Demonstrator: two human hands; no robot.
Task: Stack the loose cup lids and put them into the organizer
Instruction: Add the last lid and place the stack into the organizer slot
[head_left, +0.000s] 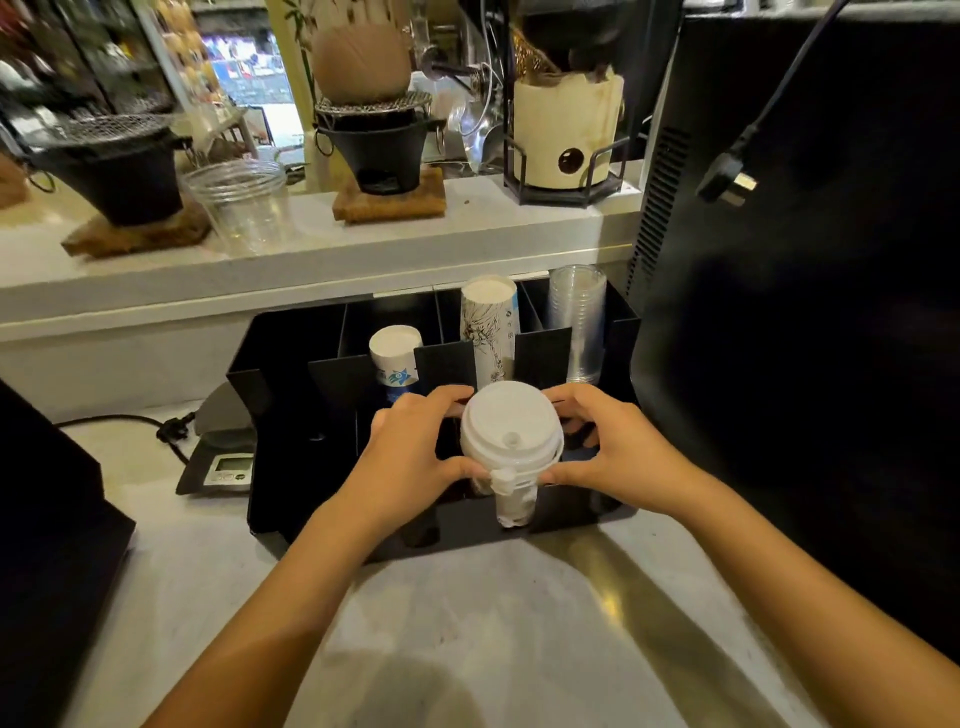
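Both hands up over the front of the black organizer (519, 538), gripping a stack of white cup lids (510, 427) between them. Left hand (410, 449) clasped on the stack's left side, thumb low near the sip-tab, fingers curled round the far rim. Right hand (618, 447) clasped on the right side in the same way, thumb pressed just beside the lower edge. Stack tipped so the top lid faces the camera, held above a front compartment of the organizer, with more white lids (514, 506) seen through the front slot directly below the hands.

Beyond the hands, in the organizer's rear compartments: a short sleeve of white paper cups with a blue mark (396, 358) behind the left hand, a taller sleeve of printed paper cups (489, 325) straight behind the stack, a column of clear plastic cups (577, 317) behind the right hand.

Left of the left hand, a small digital scale (223, 465) on the pale desk (467, 623), touching the organizer's side. Far beyond, on a raised shelf (311, 244), a clear cup (240, 205) and two black stoves.
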